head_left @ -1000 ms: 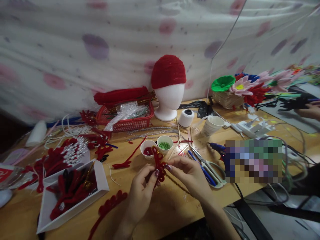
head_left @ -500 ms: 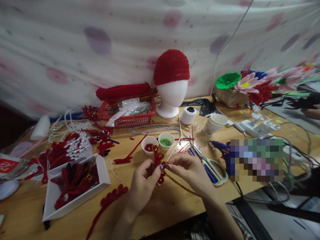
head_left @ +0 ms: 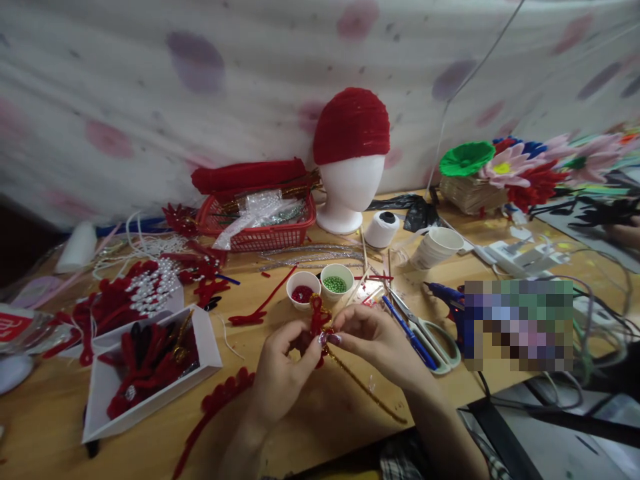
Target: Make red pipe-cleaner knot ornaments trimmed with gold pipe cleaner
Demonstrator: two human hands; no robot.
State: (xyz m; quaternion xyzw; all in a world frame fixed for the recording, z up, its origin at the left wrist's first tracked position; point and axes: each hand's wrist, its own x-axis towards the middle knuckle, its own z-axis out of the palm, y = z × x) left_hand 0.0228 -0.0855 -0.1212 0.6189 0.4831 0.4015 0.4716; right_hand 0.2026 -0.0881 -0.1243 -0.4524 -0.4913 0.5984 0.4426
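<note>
My left hand (head_left: 290, 357) pinches a red fuzzy ornament (head_left: 319, 317) with looped petals and gold trim, low in the middle of the head view. Against its right side, the fingertips of my right hand (head_left: 367, 337) are pressed together at the gold trim. A gold fuzzy stem (head_left: 367, 387) slants down to the right from between the hands. Just beyond the ornament stand a small cup of red beads (head_left: 303, 293) and a small cup of green beads (head_left: 335, 284). What lies under the fingertips is too small to make out.
A white box (head_left: 207, 347) of red pieces is at left. Scissors (head_left: 440, 347), a blue pen (head_left: 410, 333) and a blue glue gun (head_left: 445, 297) lie right. Behind are a red basket (head_left: 270, 238) and a foam head (head_left: 350, 187). Another person's hand (head_left: 623, 233) shows far right.
The gold stem's free end has swung down and now shows clear of my right forearm. Both hands keep hold near the ornament. The camera view has shifted slightly.
</note>
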